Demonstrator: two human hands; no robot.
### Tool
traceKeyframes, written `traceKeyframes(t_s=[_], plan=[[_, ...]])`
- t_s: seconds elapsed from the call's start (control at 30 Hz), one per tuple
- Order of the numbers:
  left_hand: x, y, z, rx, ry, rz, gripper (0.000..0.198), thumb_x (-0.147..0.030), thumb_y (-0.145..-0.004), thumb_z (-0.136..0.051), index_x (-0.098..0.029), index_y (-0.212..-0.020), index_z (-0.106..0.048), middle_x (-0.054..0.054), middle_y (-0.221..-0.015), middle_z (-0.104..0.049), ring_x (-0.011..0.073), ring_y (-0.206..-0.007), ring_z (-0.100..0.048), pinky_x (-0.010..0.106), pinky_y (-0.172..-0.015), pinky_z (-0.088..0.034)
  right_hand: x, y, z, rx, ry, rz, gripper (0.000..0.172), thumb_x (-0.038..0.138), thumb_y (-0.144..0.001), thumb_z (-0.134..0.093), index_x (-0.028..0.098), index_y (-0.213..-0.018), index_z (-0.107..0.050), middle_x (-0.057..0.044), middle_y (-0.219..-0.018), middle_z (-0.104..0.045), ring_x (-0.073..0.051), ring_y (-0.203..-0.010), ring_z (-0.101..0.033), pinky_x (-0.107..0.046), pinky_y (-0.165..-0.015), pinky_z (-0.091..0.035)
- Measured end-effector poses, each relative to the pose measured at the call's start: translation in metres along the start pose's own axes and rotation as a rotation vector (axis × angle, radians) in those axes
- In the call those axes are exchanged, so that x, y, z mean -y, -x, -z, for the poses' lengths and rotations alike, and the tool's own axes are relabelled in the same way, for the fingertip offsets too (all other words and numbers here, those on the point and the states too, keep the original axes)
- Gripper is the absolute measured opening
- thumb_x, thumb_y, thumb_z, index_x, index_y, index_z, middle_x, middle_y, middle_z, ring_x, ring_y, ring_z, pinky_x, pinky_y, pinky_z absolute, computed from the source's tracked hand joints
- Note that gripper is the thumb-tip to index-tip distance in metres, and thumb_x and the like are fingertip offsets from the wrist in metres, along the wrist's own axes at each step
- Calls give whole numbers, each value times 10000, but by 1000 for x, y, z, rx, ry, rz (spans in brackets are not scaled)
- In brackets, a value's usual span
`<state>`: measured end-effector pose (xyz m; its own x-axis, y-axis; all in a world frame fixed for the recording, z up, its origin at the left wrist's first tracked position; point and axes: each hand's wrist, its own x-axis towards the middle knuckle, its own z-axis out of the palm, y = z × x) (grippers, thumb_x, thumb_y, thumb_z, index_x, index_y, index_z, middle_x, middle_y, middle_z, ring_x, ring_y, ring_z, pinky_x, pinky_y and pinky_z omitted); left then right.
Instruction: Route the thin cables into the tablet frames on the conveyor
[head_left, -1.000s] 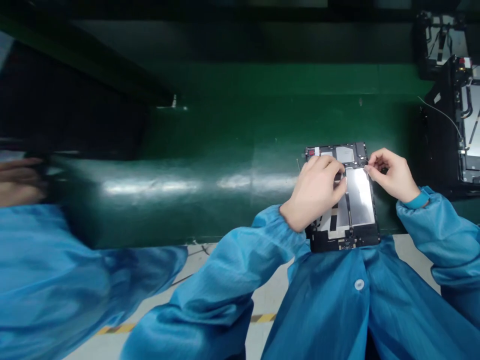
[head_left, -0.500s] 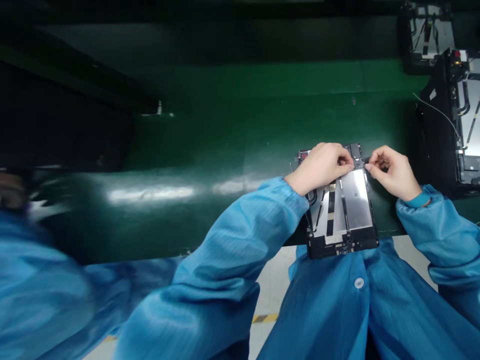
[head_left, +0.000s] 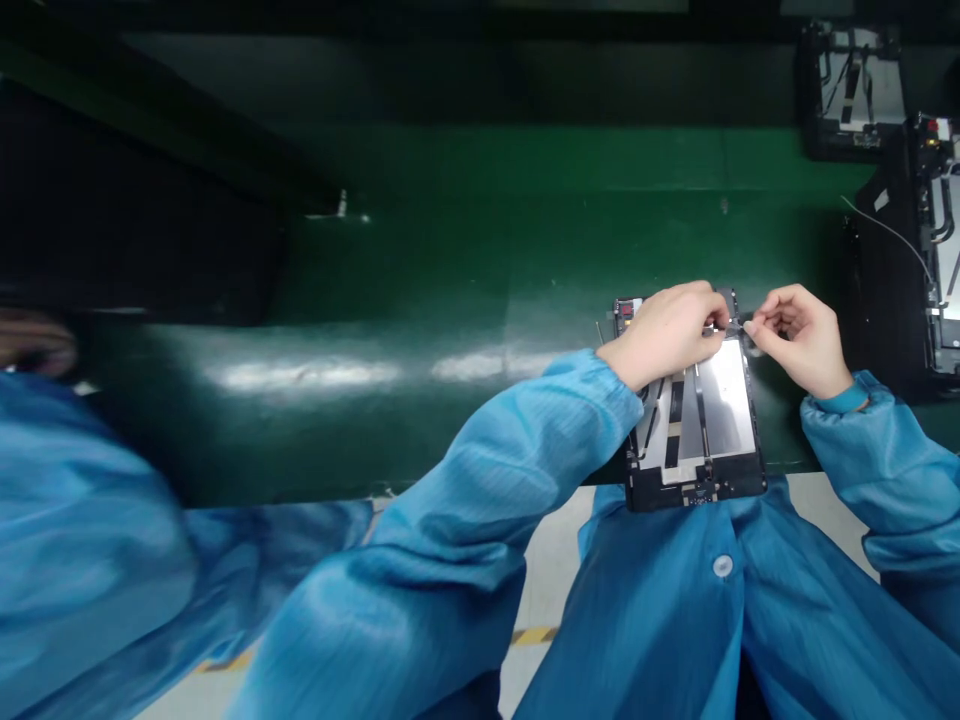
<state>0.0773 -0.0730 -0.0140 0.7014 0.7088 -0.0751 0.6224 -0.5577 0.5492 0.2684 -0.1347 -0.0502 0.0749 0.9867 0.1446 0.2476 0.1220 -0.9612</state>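
Note:
An opened tablet housing (head_left: 727, 400) lies on the green belt, with a black frame, silver metal panels and dark ribbon strips. My left hand (head_left: 664, 335) covers its upper end, fingertips pinched at the top edge. My right hand (head_left: 799, 340) comes in from the right, its fingertips pinching close to the left's. Between them runs a thin dark strip (head_left: 735, 323), too small to identify exactly. The left hand hides most of the housing's upper part.
A green conveyor belt (head_left: 450, 250) runs across the view. Further tablet housings (head_left: 851, 90) (head_left: 904, 260) sit to the right, one with a thin white wire. A co-worker's blue sleeve (head_left: 90, 540) and hand (head_left: 34, 342) are at the left. Below is a floor with yellow-black tape (head_left: 536, 635).
My left hand has moved up and right from the housing's middle to its top edge. Both hands' fingertips have drawn closer together. The co-worker's hand has pulled back.

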Motion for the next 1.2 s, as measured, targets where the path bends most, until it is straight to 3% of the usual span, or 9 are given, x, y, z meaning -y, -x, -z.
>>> traceKeyframes(t_s=[0.1,0.33,0.47,0.67,1.2], plan=[[-2,4,-8,-62,-46,-89,160,-215,-922,-623,-156,-989,-756,96,-986,-718,254,-984,-664,385,-889,-512,6,-1,-6,30,-3,47,238,353,-793,-809,233,-869,-618,25,-765,-654,-118,-635,-574,-272,-611,-489],[4,13,-23,-240,-26,97,164,-248,-964,-607,-165,-904,-735,61,-853,-683,229,-878,-635,376,-841,-505,-1,-10,-12,55,51,-64,234,339,-777,-786,211,-913,-645,21,-793,-625,-114,-658,-561,-261,-599,-469],[3,13,-23,-205,-29,145,148,-230,-966,-608,-159,-921,-731,68,-850,-691,241,-893,-634,385,-851,-499,-4,-14,-12,138,89,-126,215,265,-729,-771,194,-897,-657,30,-774,-602,-100,-639,-533,-256,-592,-449],[1,10,-23,-202,11,170,126,-232,-960,-630,-164,-904,-720,64,-852,-696,241,-887,-630,390,-857,-491,-3,-18,-7,198,13,-171,270,319,-695,-804,191,-885,-662,25,-759,-592,-117,-673,-546,-270,-606,-450],[8,11,-24,-231,26,118,121,-251,-948,-635,-185,-876,-706,41,-802,-676,223,-850,-624,373,-835,-498,-2,-18,-7,225,-44,-214,311,333,-672,-846,205,-855,-629,27,-758,-598,-124,-695,-559,-280,-628,-475]])
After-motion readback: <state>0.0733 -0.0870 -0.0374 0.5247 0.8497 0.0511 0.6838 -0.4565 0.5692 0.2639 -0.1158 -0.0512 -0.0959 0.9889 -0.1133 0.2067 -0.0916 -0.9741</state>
